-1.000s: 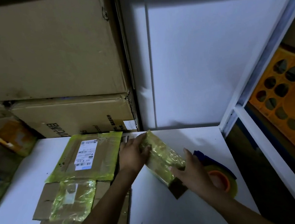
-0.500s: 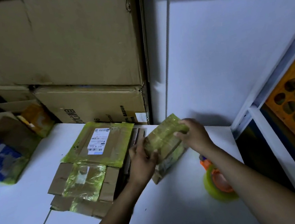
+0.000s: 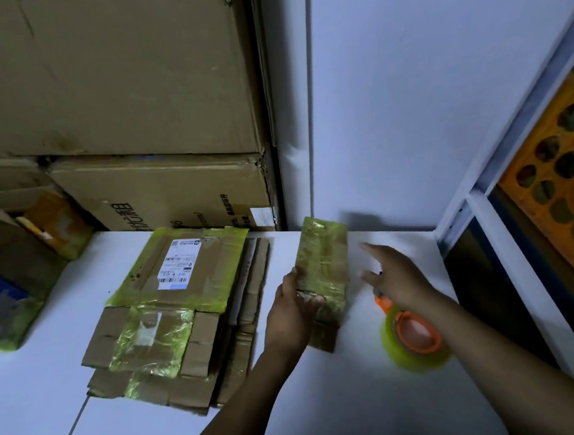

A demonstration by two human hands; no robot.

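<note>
Stacked cartons: two big brown cardboard cartons (image 3: 113, 76) stand one on the other at the far left, hard against the white wall.
Table: the white tabletop (image 3: 158, 426) carries all the work.
Flattened pile: a heap of flattened brown cardboard pieces patched with yellow-green tape (image 3: 181, 294) lies left of centre. The top piece bears a white shipping label.
Parcel: a small oblong cardboard parcel wrapped in glossy yellow-green tape (image 3: 323, 262) lies just right of the pile, long axis running near to far. Its far end is close to the wall. Whether the near end is lifted off the table I cannot tell.
Tape roll: a roll of clear yellowish packing tape on an orange core (image 3: 414, 343) sits on the table, near and right of the parcel and partly under the right wrist.
Left hand: the left hand (image 3: 293, 316) grasps the parcel's near end, thumb up the left edge and fingers curled round the end.
Right hand: the right hand (image 3: 398, 277) has its fingers released and spread, holding nothing. It is over the table between parcel and roll, apart from the parcel.
Risk 1: a one-handed hold on slick tape, so the parcel may twist or slip out of the grip.
Risk 2: the right wrist is over the roll, so a careless sweep could knock it toward the right table edge.
Risk 3: dim light, so a loose tape end could be missed.
</note>
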